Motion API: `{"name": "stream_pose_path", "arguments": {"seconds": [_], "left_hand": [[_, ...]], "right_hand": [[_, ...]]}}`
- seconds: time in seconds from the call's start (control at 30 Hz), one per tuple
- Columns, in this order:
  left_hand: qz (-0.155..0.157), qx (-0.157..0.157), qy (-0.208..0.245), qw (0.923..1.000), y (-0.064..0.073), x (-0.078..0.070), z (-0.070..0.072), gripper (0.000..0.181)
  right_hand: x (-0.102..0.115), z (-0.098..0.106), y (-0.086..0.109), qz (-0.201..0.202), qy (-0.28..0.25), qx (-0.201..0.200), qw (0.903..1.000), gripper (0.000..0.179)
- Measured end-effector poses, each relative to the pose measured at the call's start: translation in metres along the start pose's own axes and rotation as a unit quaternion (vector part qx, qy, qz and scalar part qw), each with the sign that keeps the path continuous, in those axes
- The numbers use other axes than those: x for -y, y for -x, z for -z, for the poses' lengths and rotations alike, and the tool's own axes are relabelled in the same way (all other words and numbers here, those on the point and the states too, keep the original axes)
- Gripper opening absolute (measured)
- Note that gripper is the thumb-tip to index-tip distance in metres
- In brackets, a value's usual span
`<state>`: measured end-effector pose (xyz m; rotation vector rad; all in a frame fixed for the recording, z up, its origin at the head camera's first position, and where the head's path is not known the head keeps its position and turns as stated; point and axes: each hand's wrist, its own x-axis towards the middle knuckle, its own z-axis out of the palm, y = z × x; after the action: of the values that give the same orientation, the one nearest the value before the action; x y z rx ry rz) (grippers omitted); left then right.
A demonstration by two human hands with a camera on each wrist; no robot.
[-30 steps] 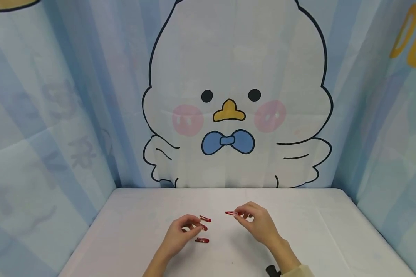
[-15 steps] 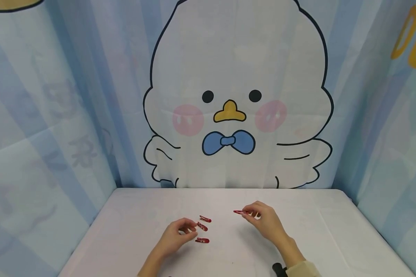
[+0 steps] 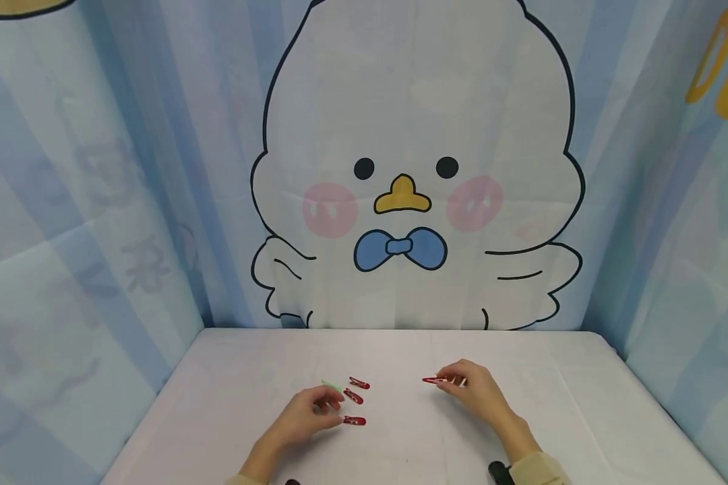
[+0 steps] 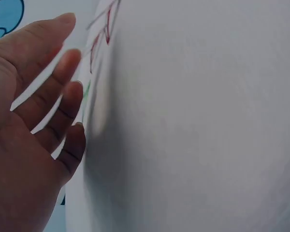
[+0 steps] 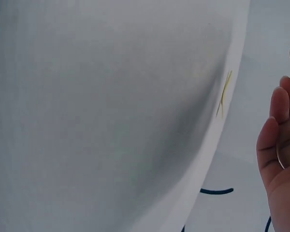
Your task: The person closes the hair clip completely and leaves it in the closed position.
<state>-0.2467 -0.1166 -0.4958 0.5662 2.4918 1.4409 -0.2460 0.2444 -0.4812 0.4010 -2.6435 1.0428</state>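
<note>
Three red snap hair clips lie on the white table in the head view: a far one (image 3: 359, 382), a middle one (image 3: 353, 396) and a near one (image 3: 354, 421). Just left of them is my left hand (image 3: 309, 414), its fingers relaxed and apart, thumb tip right at the near clip. A green hair clip (image 3: 331, 385) shows behind its fingers. In the left wrist view the left hand (image 4: 43, 96) has nothing between thumb and fingers. Farther right, my right hand (image 3: 476, 391) pinches another red hair clip (image 3: 433, 380) between thumb and index finger, above the table.
A yellow hair clip (image 5: 224, 94) lies on the table near the right hand in the right wrist view. The white table (image 3: 558, 431) ends at a cloth backdrop (image 3: 412, 289) with a cartoon bird; patterned cloth also hangs on both sides.
My right hand has moved right with its red clip, lately lowering a little. My left hand has drawn back left from the middle red clip, and the green clip has come into view.
</note>
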Motion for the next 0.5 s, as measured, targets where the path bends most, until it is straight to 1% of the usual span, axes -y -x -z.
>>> {"name": "stream_pose_path", "arguments": {"seconds": [0.1,0.27,0.33,0.5], "left_hand": [[-0.003,0.014,-0.012,0.9998,-0.002,0.002,0.000,0.029],[0.012,0.038,-0.039,0.9984,-0.006,0.005,-0.002,0.026],[0.017,0.043,-0.050,0.9977,-0.007,0.006,-0.003,0.025],[0.010,0.049,-0.064,0.9967,-0.010,0.004,-0.004,0.021]], "right_hand": [[-0.006,0.002,0.002,-0.013,0.000,0.012,0.9999,0.009],[-0.014,0.005,0.004,-0.018,0.004,0.031,0.9994,0.009],[-0.017,0.007,0.004,-0.024,0.008,0.036,0.9990,0.009],[-0.024,0.009,0.005,-0.054,0.014,0.052,0.9971,0.010]]}}
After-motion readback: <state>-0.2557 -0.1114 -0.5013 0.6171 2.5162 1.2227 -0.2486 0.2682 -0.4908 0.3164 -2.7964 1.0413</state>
